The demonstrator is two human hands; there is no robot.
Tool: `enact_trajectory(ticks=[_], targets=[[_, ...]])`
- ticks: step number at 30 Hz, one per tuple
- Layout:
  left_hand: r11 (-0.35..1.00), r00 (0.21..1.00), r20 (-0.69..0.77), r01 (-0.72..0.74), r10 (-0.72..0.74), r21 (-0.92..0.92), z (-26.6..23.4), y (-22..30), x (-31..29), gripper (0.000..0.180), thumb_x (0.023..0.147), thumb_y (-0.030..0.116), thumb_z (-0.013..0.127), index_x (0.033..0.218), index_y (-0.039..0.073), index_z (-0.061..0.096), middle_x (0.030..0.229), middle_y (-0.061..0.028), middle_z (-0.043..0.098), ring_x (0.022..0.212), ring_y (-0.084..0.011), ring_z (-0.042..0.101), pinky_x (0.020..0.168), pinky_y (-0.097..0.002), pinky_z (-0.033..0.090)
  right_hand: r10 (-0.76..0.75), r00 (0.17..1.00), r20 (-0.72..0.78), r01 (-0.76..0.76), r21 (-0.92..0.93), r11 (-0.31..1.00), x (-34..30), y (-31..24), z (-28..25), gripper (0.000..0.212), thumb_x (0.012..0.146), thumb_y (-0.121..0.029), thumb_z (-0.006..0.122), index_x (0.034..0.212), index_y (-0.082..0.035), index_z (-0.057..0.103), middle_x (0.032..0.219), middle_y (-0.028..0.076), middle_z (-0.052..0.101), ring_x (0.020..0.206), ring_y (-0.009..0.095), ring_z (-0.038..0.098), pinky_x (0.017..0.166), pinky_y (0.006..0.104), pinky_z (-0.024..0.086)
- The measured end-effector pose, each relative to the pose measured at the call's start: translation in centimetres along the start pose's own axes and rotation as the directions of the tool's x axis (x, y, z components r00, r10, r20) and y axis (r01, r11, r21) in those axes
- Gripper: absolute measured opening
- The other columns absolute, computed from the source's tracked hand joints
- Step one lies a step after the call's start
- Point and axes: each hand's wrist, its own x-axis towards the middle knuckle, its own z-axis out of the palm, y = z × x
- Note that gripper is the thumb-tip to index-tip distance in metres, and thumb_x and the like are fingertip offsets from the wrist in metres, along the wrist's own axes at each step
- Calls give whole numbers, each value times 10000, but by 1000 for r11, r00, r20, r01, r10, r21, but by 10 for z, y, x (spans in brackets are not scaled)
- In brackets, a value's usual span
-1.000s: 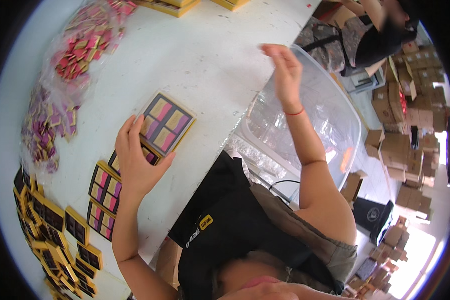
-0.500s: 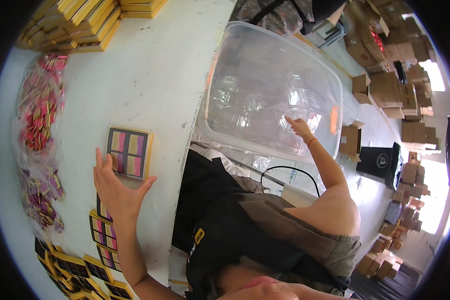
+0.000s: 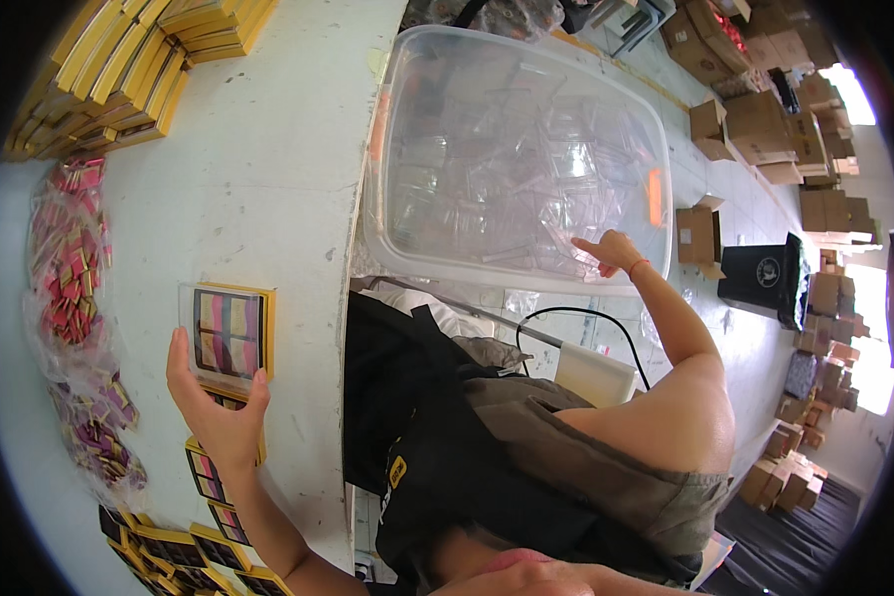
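1. The left hand (image 3: 219, 415) spreads its thumb and fingers around the near end of a cover (image 3: 223, 336); one cannot tell if it grips.
2. This clear cover is over a yellow-edged box (image 3: 270, 333) on the table (image 3: 268, 199).
3. The right hand (image 3: 614, 254) is at the bin (image 3: 487, 60), forefinger extended; its grip is unclear.

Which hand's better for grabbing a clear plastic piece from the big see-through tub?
Probably the right hand: it's over clear plastic pieces in the tub. The left hand is at the yellow-edged square box.

Glossy clear plastic cover (image 3: 222, 334), translucent bin (image 3: 507, 276), apparently smooth plastic.
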Motion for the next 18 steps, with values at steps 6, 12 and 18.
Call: enact_trajectory(ticks=[6, 12, 18], targets=[[993, 994, 27, -105, 104, 58, 2, 2, -5, 884, 693, 152, 783, 1461, 58, 356, 1464, -213, 376, 1362, -389, 343, 1109, -483, 318, 36, 994, 101, -58, 228, 972, 35, 5, 25, 1131, 667, -647, 782, 1310, 181, 360, 1142, 286, 598, 817, 317, 701, 637, 378, 624], [990, 995, 39, -96, 92, 103, 2, 1, 1, 905, 677, 213, 796, 1457, 71, 359, 1465, -210, 343, 1308, -397, 377, 1080, -484, 352, 116, 976, 187, -217, 729, 649, 65, 18, 62, 1282, 646, -280, 913, 1518, -56, 1, 1433, 229, 354, 1145, 364, 539, 748, 443, 560], [1000, 997, 70, 15, -17, 24, -2, -3, 5, 949, 672, 267, 826, 1466, 78, 342, 1430, -204, 353, 1285, -379, 385, 1063, -475, 367, 192, 974, 123, -198, 871, 449, 37, -10, 65, 1224, 690, -135, 870, 1521, -212, -26, 1266, 151, 486, 919, 229, 563, 637, 361, 465]])
